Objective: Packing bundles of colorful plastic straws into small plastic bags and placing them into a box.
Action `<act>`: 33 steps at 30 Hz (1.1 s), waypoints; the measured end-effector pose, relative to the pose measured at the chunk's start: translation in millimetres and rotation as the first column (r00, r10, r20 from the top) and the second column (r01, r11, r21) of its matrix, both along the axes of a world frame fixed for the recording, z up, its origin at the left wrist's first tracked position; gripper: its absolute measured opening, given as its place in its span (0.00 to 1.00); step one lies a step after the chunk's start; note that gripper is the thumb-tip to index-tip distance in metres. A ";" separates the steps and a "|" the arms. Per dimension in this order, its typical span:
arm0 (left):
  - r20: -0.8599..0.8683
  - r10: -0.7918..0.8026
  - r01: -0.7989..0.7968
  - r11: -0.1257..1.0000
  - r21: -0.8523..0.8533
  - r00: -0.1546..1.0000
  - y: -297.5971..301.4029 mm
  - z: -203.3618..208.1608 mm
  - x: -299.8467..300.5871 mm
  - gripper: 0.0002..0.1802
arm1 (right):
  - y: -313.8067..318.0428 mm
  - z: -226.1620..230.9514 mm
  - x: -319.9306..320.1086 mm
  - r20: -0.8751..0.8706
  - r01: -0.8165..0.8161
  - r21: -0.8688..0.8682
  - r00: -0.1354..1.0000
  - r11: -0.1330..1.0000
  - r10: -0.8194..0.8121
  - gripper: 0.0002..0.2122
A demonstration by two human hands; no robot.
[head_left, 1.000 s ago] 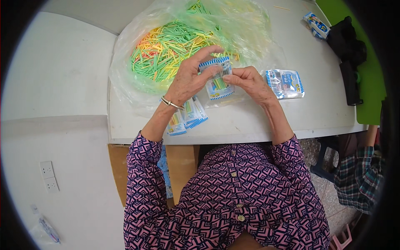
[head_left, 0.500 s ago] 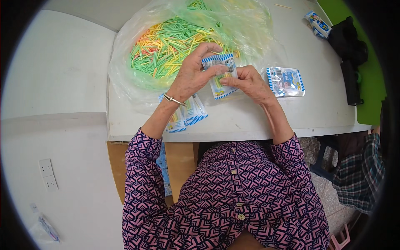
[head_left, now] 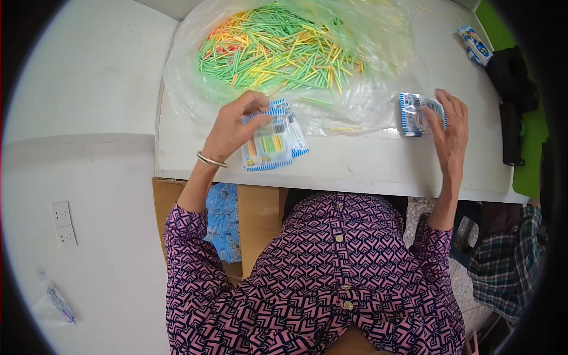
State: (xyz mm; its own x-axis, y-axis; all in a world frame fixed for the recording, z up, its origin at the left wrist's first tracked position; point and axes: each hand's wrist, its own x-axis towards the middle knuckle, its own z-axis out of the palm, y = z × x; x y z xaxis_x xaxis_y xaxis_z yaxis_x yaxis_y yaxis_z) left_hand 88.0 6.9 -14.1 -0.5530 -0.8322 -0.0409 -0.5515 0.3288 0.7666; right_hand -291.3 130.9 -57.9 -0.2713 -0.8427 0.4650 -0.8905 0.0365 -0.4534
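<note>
A small clear packet (head_left: 272,144) with blue-striped edges and green and yellow sticks inside is pinched at its top by my left hand (head_left: 234,127). It lies over other similar packets (head_left: 297,139) near the table's front edge. Over to the right, my right hand (head_left: 448,130) reaches over a stack of flat blue-and-white packets (head_left: 410,112). Its thumb is above the top packet and its fingers are apart. Behind my hands, a large clear plastic bag (head_left: 378,59) lies spread with many short green, yellow and orange sticks (head_left: 278,47) in it.
A blue-and-white pack (head_left: 474,45) stands at the far right, beside a black object (head_left: 510,77) on the green surface (head_left: 529,160). Below the table is an open cardboard box (head_left: 257,219) with blue packaging (head_left: 223,219). A person's checked sleeve (head_left: 503,260) shows at lower right.
My left hand has brought the filled packet down left onto the other packets. My right hand has let go of it and moved right to the flat stack. The view has shifted slightly.
</note>
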 end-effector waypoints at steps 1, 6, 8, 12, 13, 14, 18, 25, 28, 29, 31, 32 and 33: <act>0.135 0.028 0.011 0.961 -0.276 0.990 2.2 -2.8 4.4 0.18 | 1.0 -9.8 -9.3 -0.173 0.024 -0.004 0.985 1.000 -0.024 0.14; 0.081 -0.040 0.069 0.914 -0.400 0.996 3.4 0.6 -19.8 0.19 | 2.5 -30.2 -20.7 0.106 0.029 0.084 0.994 0.996 -0.038 0.14; 0.084 -0.091 0.118 0.894 -0.432 0.992 1.4 0.6 -33.6 0.19 | -0.8 -30.9 -24.1 0.112 0.032 0.064 0.993 0.997 -0.040 0.13; -0.089 -0.177 0.129 0.911 -0.393 0.980 1.9 1.3 -70.3 0.20 | 1.7 -12.1 -15.2 -0.013 0.020 -0.052 1.000 0.998 -0.021 0.11; -0.141 -0.195 0.133 0.923 -0.360 0.971 4.4 2.3 -84.0 0.21 | 5.2 0.6 -3.2 0.005 0.016 -0.138 1.000 0.990 -0.015 0.10; -0.144 -0.201 0.138 0.923 -0.360 0.969 9.7 2.9 -97.2 0.21 | 5.8 9.9 9.3 0.003 0.022 -0.137 1.000 0.990 -0.022 0.10; -0.359 -0.197 0.177 0.980 -0.089 0.912 22.2 -0.5 -126.6 0.19 | -8.7 26.3 57.2 0.177 -0.282 -0.258 0.926 0.924 0.333 0.12; -0.098 -0.292 0.274 0.948 -0.161 0.951 25.9 0.9 -105.6 0.08 | -21.6 32.2 73.7 0.029 -0.386 -0.141 0.919 0.912 0.394 0.20; 0.058 -0.388 0.383 0.857 -0.345 0.920 29.2 2.9 -101.6 0.07 | -20.5 29.5 72.3 0.071 -0.555 -0.028 0.829 0.832 0.555 0.13; 0.093 -0.397 0.401 0.836 -0.374 0.913 29.7 4.2 -101.6 0.07 | -19.5 27.6 71.7 0.072 -0.555 -0.027 0.828 0.831 0.556 0.13; 0.106 -0.373 0.386 0.851 -0.356 0.922 27.6 6.7 -101.4 0.07 | -17.4 21.9 72.4 0.276 -0.588 0.027 0.782 0.808 0.560 0.08; 0.121 -0.350 0.370 0.864 -0.340 0.929 26.4 6.9 -101.3 0.07 | -17.9 20.6 74.1 0.277 -0.590 0.028 0.780 0.807 0.560 0.08; 0.122 -0.349 0.369 0.865 -0.339 0.929 26.2 5.0 -102.0 0.07 | -19.1 19.8 76.7 0.328 -0.565 -0.001 0.779 0.825 0.534 0.07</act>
State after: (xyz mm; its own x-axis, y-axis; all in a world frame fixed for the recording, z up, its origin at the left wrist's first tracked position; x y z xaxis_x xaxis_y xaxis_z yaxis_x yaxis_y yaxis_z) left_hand -14.0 33.1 -9.1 -0.8217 -0.5419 0.1766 -0.3812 0.7528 0.5366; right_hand -214.7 111.8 -38.1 0.1389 -0.9260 0.3509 -0.5921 -0.3617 -0.7202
